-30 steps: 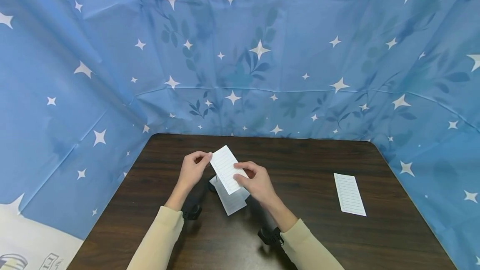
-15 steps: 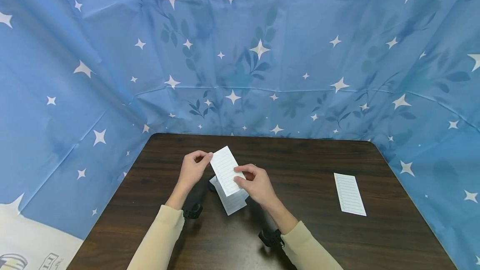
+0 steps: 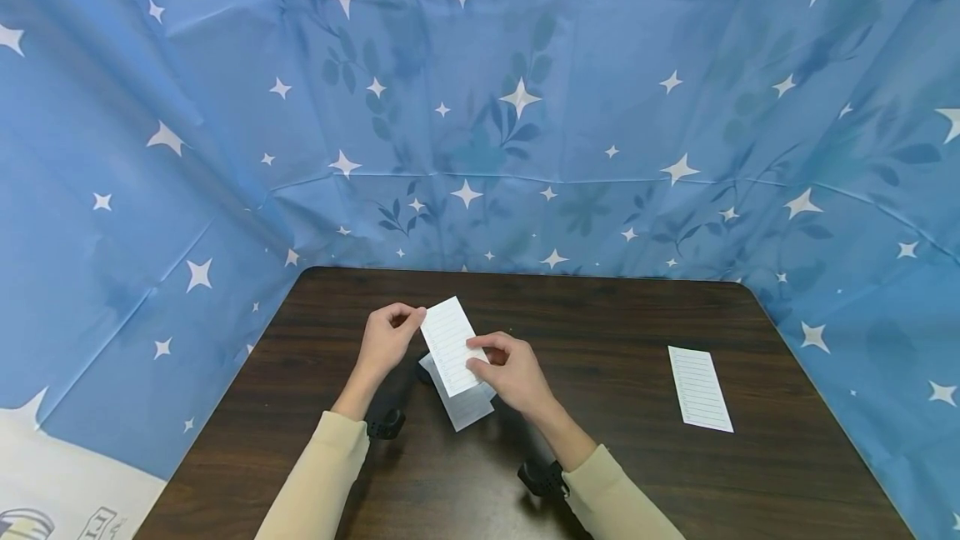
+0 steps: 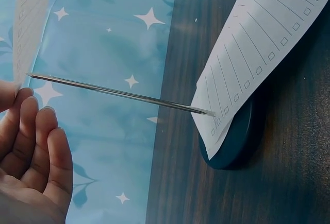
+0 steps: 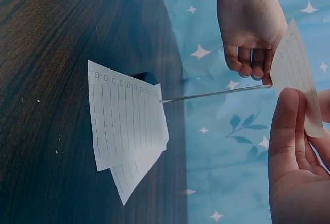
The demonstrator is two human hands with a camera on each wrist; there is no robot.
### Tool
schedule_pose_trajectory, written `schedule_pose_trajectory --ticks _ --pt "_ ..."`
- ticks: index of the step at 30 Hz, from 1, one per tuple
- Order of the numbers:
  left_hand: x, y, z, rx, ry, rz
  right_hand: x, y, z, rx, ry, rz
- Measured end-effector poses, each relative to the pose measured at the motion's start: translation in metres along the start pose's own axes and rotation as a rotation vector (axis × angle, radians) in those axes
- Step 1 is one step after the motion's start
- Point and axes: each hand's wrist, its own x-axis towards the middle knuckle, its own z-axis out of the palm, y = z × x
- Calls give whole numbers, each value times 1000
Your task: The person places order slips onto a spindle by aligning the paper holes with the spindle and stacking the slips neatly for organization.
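- Near the middle of the dark wooden surface (image 3: 615, 473), both hands hold one lined paper slip (image 3: 448, 344) up above a spike holder.
- Left hand (image 3: 384, 342) pinches the slip's far left corner between thumb and curled fingers.
- Right hand (image 3: 513, 372) grips the slip's right edge, thumb on its face and fingers behind.
- From the wrist views, the thin metal spike (image 4: 121, 94) points at the held slip, its tip right at the paper; whether it has pierced through I cannot tell.
- At the foot of the spike, two more lined slips (image 5: 126, 131) sit already skewered, resting on the round dark base (image 4: 234, 144).
- Well apart to the right, another lined slip (image 3: 699, 387) lies flat on the surface.
- Behind and on both sides hangs a blue star-patterned cloth (image 3: 525, 65).
- Cream sleeves (image 3: 318, 482) cover both forearms.
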Motion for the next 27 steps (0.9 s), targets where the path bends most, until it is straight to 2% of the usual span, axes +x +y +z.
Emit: schedule_pose_trajectory --ticks 12,27 --pt "0 -7 1 27 0 -20 -1 -2 0 -15 -30 9" --pt "0 -7 1 44 2 -31 0 6 3 6 -16 8"
